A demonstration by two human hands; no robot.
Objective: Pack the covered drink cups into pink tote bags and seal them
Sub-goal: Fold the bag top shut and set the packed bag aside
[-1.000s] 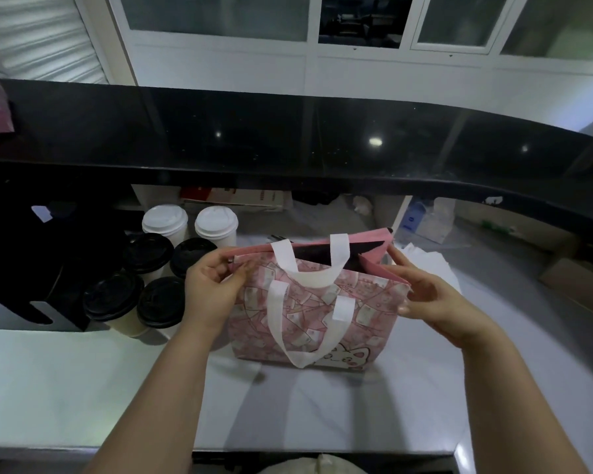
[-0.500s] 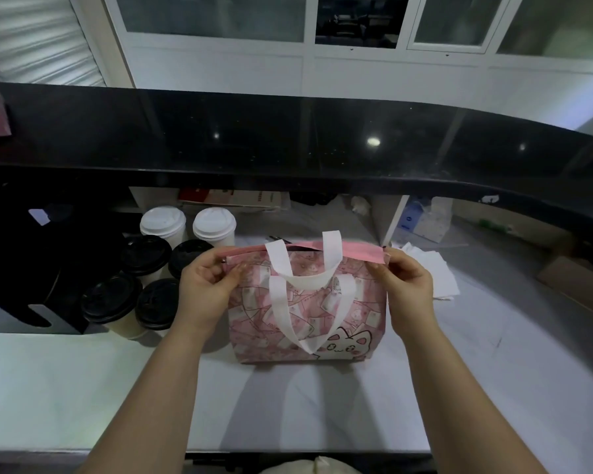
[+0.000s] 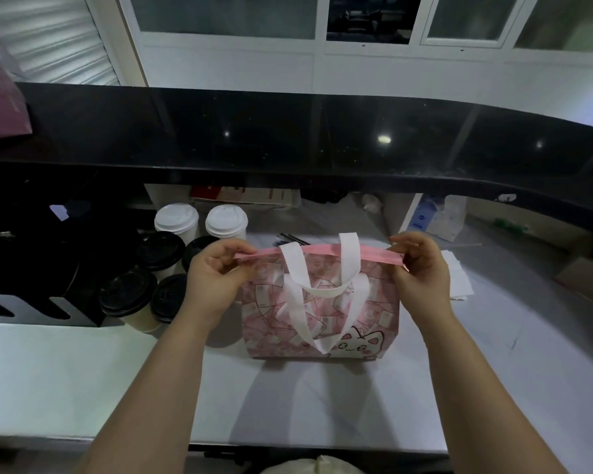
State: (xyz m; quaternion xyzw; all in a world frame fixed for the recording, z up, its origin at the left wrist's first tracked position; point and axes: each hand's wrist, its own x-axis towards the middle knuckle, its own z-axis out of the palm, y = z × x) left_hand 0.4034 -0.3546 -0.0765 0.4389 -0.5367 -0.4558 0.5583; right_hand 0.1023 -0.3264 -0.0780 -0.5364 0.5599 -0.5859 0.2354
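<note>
Pink tote bag (image 3: 322, 316) stands upright at mid-bench, base flat on the white bench (image 3: 83, 371), well back from the front edge, cat-print face twd the person. Mouth points up. Its top strip (image 3: 319, 250) is pressed flat into one pink band w/ long axis L–R, roughly parallel to the bench front edge. White handles (image 3: 322, 289): near one droops down over the print, far one's straps rise above the band. Left hand (image 3: 216, 268) pinches the L end of the strip betw thumb and curled fingers; right hand (image 3: 420, 265) pinches the R end the same way. So the strip lies betw the two hands, each already on its own end and neither nearer; both pull outward along the axis, band looks taut. Judgement: step = sealing; next move prob. runs fingers inward along the band from both ends. Contents not visible, mouth is closed, can't tell if cups are inside. Outward: black-lidded cups (image 3: 127, 292) clustered just L of the bag near the left wrist, white-lidded cups (image 3: 176, 218) behind them twd the bench back edge; black rack (image 3: 31, 268) at far L; loose white papers (image 3: 459, 278) R of the right hand; dark raised counter (image 3: 322, 131) overhangs the back.
</note>
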